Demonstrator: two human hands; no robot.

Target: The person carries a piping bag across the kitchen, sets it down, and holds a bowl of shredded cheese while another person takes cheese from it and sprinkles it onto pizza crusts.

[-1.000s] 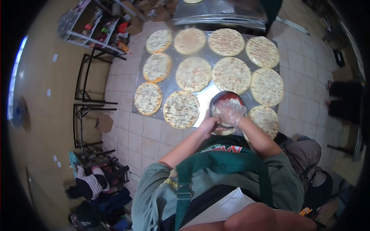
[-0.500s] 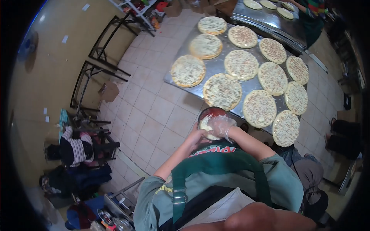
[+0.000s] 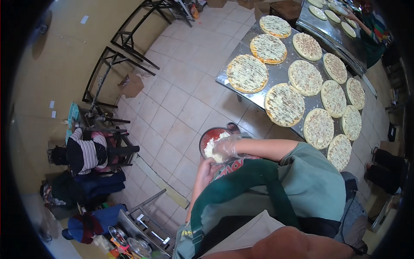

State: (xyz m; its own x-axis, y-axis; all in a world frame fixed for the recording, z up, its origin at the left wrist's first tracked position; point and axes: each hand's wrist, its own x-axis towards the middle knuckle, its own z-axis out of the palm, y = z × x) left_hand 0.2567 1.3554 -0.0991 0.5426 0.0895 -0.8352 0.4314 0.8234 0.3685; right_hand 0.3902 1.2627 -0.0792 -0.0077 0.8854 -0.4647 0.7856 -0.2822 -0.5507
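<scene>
My left hand (image 3: pixel 207 169) grips the near side of a dark-rimmed bowl (image 3: pixel 202 139) with a red inside. White, crumbly grated cheese (image 3: pixel 210 148) fills part of it. A clear plastic glove covers my right hand (image 3: pixel 227 147), which is down in the bowl against the cheese; its fingertips are hidden there. Beyond the bowl, to the right, several round pizzas (image 3: pixel 284 105) lie on a metal table (image 3: pixel 246 96). Some carry white strips of topping over an orange-red edge, others a paler, speckled topping.
A second metal table (image 3: pixel 321 31) with pale discs stands at the upper right, where another person's arm (image 3: pixel 365 26) reaches over. Black metal frames (image 3: pixel 113 64) line the left wall. A cardboard box (image 3: pixel 130 85) sits on the tiled floor, and clothes (image 3: pixel 88 156) hang at the left.
The view has turned, and the pizza table now appears farther right. The bowl and both hands have moved left, apart from the table edge. My right hand stays in the bowl.
</scene>
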